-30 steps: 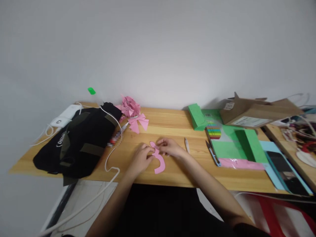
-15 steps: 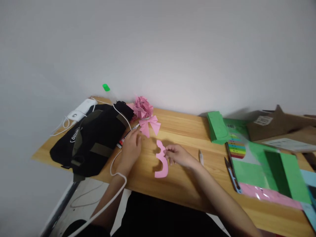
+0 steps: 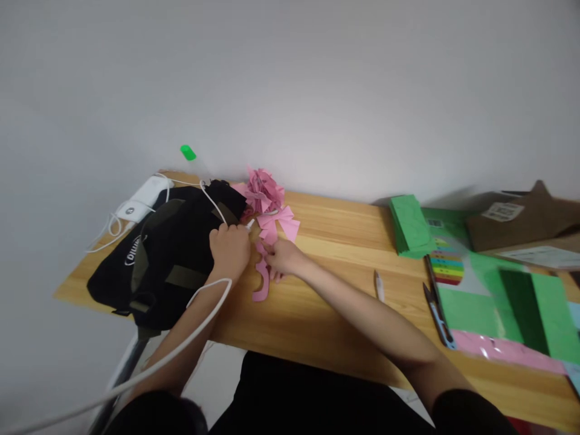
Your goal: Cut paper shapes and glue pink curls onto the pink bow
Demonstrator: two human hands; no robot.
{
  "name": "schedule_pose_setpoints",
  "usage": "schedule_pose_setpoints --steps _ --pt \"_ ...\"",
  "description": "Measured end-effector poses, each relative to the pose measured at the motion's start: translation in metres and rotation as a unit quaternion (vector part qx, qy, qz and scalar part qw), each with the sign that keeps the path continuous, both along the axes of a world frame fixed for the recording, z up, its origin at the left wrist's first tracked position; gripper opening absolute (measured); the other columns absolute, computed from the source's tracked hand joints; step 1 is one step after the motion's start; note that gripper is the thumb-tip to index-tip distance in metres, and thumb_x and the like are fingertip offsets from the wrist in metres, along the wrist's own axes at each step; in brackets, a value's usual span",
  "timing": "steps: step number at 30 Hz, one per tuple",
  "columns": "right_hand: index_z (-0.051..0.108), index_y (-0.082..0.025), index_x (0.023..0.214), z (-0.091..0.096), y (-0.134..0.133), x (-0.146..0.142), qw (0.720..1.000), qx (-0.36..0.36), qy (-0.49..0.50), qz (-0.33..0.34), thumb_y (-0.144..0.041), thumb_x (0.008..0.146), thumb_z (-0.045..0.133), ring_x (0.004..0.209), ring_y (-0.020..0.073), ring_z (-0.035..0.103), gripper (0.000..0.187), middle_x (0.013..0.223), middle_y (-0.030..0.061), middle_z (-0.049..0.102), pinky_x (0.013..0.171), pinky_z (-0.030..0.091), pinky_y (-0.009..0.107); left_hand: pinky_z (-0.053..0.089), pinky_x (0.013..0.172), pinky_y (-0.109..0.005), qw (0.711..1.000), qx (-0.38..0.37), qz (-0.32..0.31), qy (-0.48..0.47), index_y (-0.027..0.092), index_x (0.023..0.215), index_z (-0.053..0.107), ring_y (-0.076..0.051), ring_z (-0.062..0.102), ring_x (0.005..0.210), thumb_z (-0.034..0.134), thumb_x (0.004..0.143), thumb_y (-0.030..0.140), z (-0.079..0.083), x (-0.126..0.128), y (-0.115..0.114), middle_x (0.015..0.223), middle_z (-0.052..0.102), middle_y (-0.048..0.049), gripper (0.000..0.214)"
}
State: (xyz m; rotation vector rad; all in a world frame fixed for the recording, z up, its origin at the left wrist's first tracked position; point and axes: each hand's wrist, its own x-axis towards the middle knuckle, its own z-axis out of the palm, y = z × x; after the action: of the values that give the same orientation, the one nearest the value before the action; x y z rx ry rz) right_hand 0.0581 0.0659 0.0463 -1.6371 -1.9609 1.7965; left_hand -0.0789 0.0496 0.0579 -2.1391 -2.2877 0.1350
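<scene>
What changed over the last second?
Left hand let go of the pink cutout and went left to the tube, now mostly hidden; its grip is unclear. Right hand, still on the cutout, brought it left, closer to the pink bow. The view shifted too. Black bag, scissors and green stack stayed put.

Soft glow on grey wall [image 3: 335,115], blurry stretched edges.

Between bag [image 3: 174,238] and scissors [image 3: 437,317] (nearer the bag) is the paper cutout [image 3: 265,275].
</scene>
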Motion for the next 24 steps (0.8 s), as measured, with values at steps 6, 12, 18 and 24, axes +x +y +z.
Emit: schedule_pose_setpoints --steps 6,12,18,24 --pt "0.066 -0.013 0.103 0.005 0.016 -0.031 0.996 0.053 -0.061 0.030 -0.038 0.100 0.058 0.072 0.0142 0.068 0.026 0.091 0.0037 0.070 0.066 0.059 0.031 0.043 0.079 -0.040 0.999 -0.043 0.018 0.014 0.007 0.103 0.071 -0.035 0.066 0.105 0.041 0.092 0.022 0.017 0.000 0.001 0.103 0.072 -0.0236 0.036" --pt "0.066 -0.014 0.111 0.005 0.015 -0.042 0.977 0.175 -0.114 0.040 -0.034 0.098 0.061 0.089 0.0190 0.069 0.025 0.107 0.0071 0.069 0.078 0.059 0.038 0.048 0.073 -0.039 0.999 -0.047 0.016 0.006 0.007 0.097 0.073 -0.035 0.068 0.097 0.043 0.092 0.019 0.020 -0.001 0.000 0.096 0.072 -0.0227 0.033" --pt "0.065 -0.015 0.114 0.013 0.013 -0.035 0.930 0.324 -0.172 0.037 -0.027 0.101 0.057 0.108 0.0233 0.065 0.020 0.117 0.0094 0.068 0.093 0.054 0.044 0.041 0.102 -0.055 0.993 0.114 0.034 -0.004 0.015 0.126 0.062 -0.043 0.043 0.135 0.055 0.090 0.026 0.011 -0.008 0.004 0.146 0.049 -0.0221 0.038" --pt "0.063 -0.007 0.123 0.001 0.006 -0.044 0.887 0.423 -0.151 0.103 -0.011 0.102 0.041 0.133 0.0266 0.050 0.031 0.138 0.0171 0.059 0.111 0.040 0.043 0.032 0.110 -0.065 0.982 0.174 0.066 -0.046 0.016 0.139 0.052 -0.047 0.041 0.136 0.063 0.080 0.015 -0.006 -0.023 0.016 0.149 0.046 -0.0232 0.060"
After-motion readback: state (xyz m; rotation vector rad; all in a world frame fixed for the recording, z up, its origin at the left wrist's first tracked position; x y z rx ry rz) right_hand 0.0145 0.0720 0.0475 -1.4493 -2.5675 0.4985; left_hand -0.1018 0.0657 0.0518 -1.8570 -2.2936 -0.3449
